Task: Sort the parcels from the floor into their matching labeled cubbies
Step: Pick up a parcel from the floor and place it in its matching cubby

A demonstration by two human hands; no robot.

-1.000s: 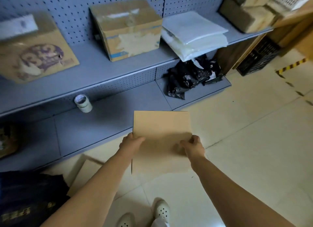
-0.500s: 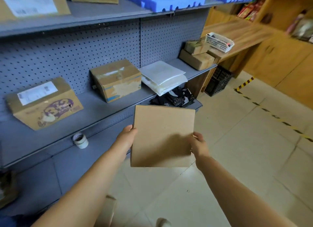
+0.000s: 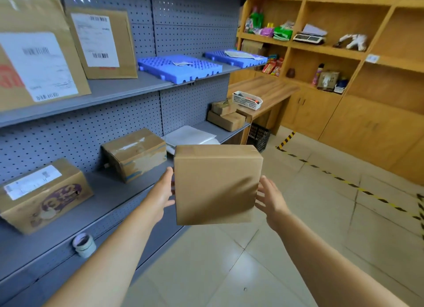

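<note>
While our left hand point(image 3: 164, 195) and right hand point(image 3: 270, 197) press flat against its sides, we hold a plain brown parcel point(image 3: 216, 184) at frame centre, grey shelves point(image 3: 128, 88) at left.

A single wide-angle view from the person's head looks forward and slightly down along the aisle. The grey pegboard shelving point(image 3: 96, 132) runs close along the left, the wooden cubbies point(image 3: 344, 54) stand farther off at right, and the tiled floor point(image 3: 321, 215) fills the lower right.
</note>
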